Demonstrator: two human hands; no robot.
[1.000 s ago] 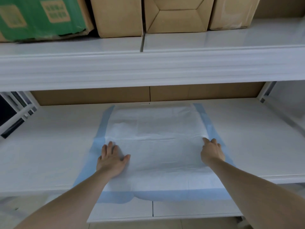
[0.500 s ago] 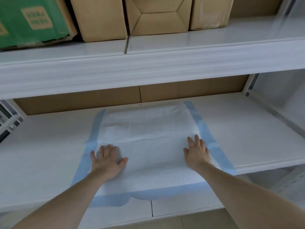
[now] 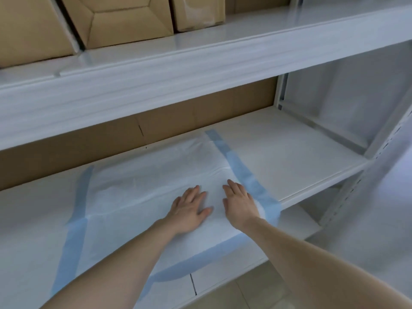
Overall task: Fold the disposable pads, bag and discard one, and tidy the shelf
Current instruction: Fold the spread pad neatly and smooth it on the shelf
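Disposable pad (image 3: 142,192) — white with blue border strips — lies spread flat on the lower white shelf (image 3: 289,152), its near edge drooping a little over the shelf front. Starting at the left, one blue strip runs along the pad's left side from the back of the shelf toward the viewer. Moving right, the left hand (image 3: 189,210) rests palm down on the white middle of the pad, fingers straight and slightly spread, gripping nothing. Just beside it, the right hand (image 3: 239,202) also lies flat on the pad, fingers extended and close together, next to the right blue strip; it holds nothing either. Both hands sit near the pad's right portion, close to each other but not touching. Further right, the shelf surface is bare white metal, ending at an upright post. Above, an upper shelf carries cardboard boxes (image 3: 120,21). The step in hand looks like smoothing or pressing the pad before the first fold — no fold appears to have been made here. The next move would likely call for pinching one edge or corner, lifting it, and carrying it across to meet the opposite edge squarely.
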